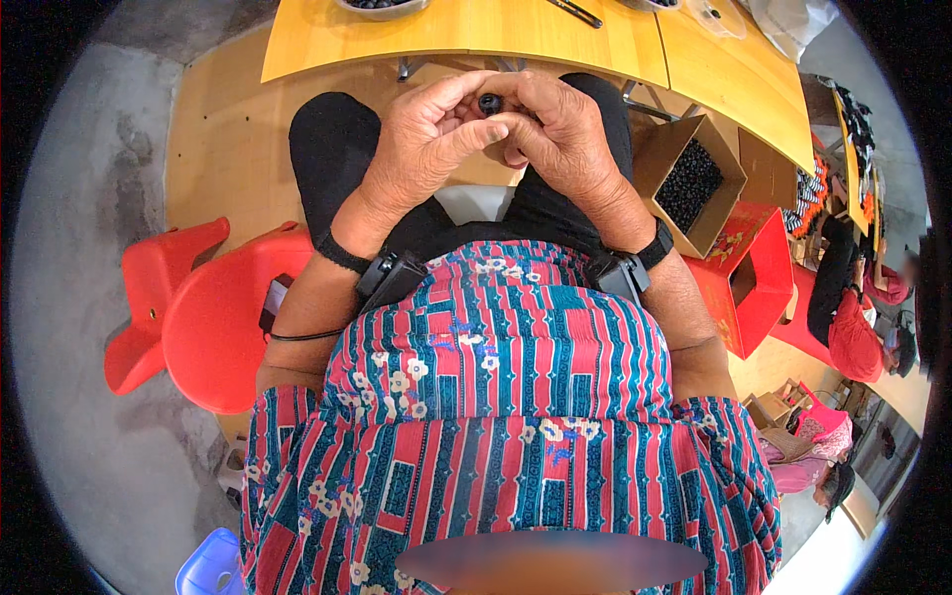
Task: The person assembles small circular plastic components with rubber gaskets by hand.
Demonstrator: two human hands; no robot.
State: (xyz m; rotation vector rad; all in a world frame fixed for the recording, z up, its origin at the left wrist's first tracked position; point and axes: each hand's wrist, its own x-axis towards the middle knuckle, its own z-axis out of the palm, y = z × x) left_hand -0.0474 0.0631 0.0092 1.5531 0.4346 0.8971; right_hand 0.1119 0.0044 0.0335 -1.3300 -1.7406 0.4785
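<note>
My left hand (424, 137) and my right hand (563, 131) meet above my lap, just short of the table's near edge. Between their curled fingers sits a small, round, glossy black piece (489, 103); its exact kind is too small to make out. Both thumbs point inward and come close together below the piece. Fingers of both hands bend around it, and some fingertips are hidden behind. To the right of my right hand, an open cardboard box (739, 175) holds many similar-looking small black pieces (689, 186).
Ahead stands a yellow table (476, 30) with a bowl (385, 8) of dark pieces and a black pen-like tool (575, 12). A red box (764, 288) is at my right, red chairs (238, 317) at my left. Other people (855, 337) sit far right.
</note>
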